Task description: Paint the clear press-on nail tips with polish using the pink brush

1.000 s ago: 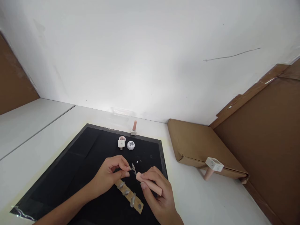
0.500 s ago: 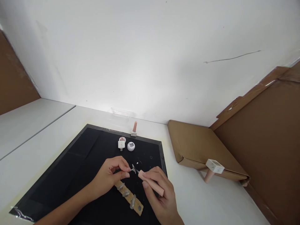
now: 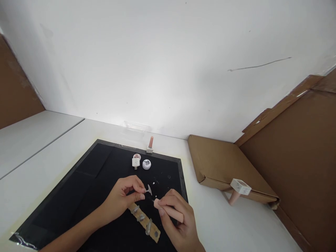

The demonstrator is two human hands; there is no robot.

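Note:
My left hand (image 3: 126,194) pinches the stem of a small clear piece (image 3: 149,189) with a wide, flat end. My right hand (image 3: 181,217) is closed round a pink handle (image 3: 170,211), whose thin dark tip points left, a little below the clear piece and apart from it. Under and between the hands, a tan strip (image 3: 144,220) lies on the black mat (image 3: 86,182). Several clear pieces stand along the strip, and a grey round spot (image 3: 156,234) shows near its lower end.
Behind the hands are a round white tin (image 3: 146,164), a white square bottle (image 3: 135,162) and a pink-capped bottle (image 3: 151,145). Another pink-capped white bottle (image 3: 240,187) stands beside a cardboard box (image 3: 225,157) on the right. White bits lie on the mat.
My right hand has drawn the pink handle's tip down and away from the clear piece. My left hand has hardly moved and still pinches the piece.

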